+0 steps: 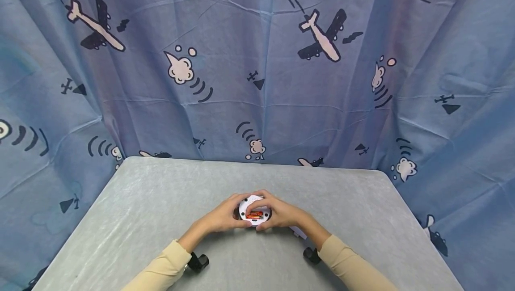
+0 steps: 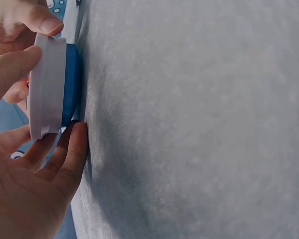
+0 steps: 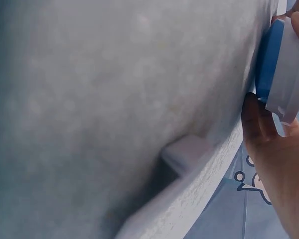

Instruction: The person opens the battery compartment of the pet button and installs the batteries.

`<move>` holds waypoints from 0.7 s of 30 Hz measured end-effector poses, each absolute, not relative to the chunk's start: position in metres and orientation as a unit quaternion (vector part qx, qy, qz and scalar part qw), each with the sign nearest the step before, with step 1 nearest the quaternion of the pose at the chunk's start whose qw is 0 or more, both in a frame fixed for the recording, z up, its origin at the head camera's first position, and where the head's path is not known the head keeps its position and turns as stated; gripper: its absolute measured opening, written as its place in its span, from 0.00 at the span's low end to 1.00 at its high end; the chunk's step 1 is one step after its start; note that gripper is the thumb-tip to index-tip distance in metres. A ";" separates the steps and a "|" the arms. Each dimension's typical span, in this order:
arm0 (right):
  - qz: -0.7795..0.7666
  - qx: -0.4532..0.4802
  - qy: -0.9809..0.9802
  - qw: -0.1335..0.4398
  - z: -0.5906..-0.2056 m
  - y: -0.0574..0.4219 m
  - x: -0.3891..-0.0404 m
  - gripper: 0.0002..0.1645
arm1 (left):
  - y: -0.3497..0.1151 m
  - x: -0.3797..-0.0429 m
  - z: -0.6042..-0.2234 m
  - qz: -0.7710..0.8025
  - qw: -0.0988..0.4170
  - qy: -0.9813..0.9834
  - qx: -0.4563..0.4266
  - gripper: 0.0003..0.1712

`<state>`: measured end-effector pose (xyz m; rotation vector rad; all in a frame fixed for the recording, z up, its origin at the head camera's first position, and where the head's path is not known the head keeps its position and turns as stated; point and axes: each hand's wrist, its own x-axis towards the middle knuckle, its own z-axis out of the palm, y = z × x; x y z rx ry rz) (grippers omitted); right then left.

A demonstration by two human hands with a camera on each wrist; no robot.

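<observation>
Tan sleeves [image 1: 158, 269] come in from the lower edge of the head view, with black wrist units [image 1: 198, 262] beside the cuffs. Beyond them, over the middle of the pale grey surface [image 1: 193, 183], both hands meet at a round device [image 2: 49, 87], white on its upper side, with a blue part [image 2: 72, 84] turned down toward the surface; whether the two touch I cannot tell. Its white face has an open compartment [image 1: 263, 214] holding orange batteries [image 1: 255, 214], at least two, lying side by side. The left grip [image 1: 225, 216] pinches the device's left rim, thumb on the near edge and fingers round the far side. The right grip [image 1: 281, 212] holds the opposite rim, thumb near, while one finger bends across the face to the batteries' left end; whether it presses them is unclear. Under the right forearm a small white piece [image 1: 298, 232] lies on the surface, partly hidden and apart from the device. Behind hangs a blue curtain [image 1: 225, 116] printed with aeroplanes.
</observation>
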<state>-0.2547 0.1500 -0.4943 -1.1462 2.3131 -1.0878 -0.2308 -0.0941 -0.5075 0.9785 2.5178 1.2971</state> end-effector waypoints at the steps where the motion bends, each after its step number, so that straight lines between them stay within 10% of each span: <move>1: -0.382 -0.403 0.814 0.168 -0.494 0.150 -0.255 0.24 | -0.094 -0.231 -0.507 0.433 0.073 0.837 0.327 0.47; 21: -0.461 -0.359 0.799 0.142 -0.494 0.180 -0.258 0.19 | -0.093 -0.230 -0.508 0.438 0.089 0.839 0.310 0.47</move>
